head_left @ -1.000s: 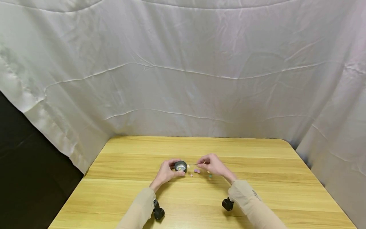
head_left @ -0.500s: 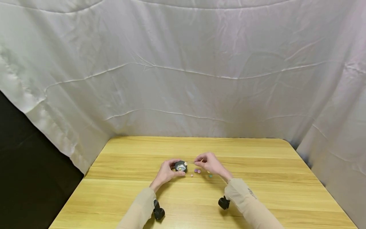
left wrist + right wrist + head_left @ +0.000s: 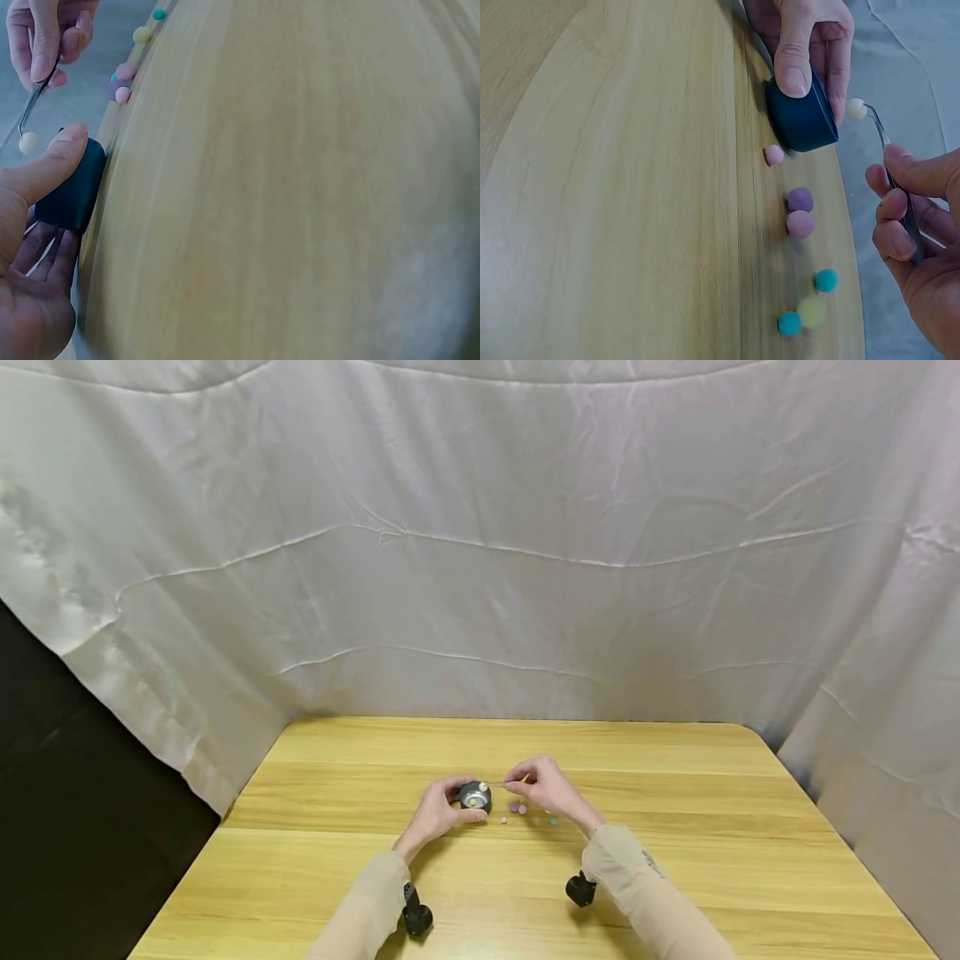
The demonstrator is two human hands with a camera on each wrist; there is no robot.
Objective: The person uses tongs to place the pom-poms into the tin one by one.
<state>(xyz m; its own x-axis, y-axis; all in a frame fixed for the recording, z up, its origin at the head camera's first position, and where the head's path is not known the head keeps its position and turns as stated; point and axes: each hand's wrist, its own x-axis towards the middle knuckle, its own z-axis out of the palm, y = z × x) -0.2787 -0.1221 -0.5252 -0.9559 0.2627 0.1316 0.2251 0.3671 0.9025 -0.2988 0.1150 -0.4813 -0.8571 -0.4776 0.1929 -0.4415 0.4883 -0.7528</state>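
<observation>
My left hand (image 3: 435, 808) grips a small dark round cup (image 3: 799, 120) with a silvery inside, thumb on the near side and fingers behind. A small yellowish ball (image 3: 473, 802) shows in the cup in the head view. My right hand (image 3: 546, 787) pinches bent-tip metal tweezers (image 3: 909, 217). Between the tweezer tips is a white pom-pom (image 3: 856, 109), held over the cup's far rim in the head view. On the table to the cup's right lie a small pink pom-pom (image 3: 774, 154), a purple pom-pom (image 3: 800, 199) and a larger pink pom-pom (image 3: 801, 224).
Farther right sit a yellow pom-pom (image 3: 811, 312), a teal pom-pom (image 3: 826, 280) and another teal pom-pom (image 3: 789, 323). The wooden table (image 3: 337, 877) has pale curtains (image 3: 480, 610) behind it. A black wrist camera (image 3: 417, 918) hangs under the left sleeve.
My right hand has moved left and slightly away from me, bringing the tweezers and white pom-pom from beside the cup to over its rim. The left hand and cup stay put.
</observation>
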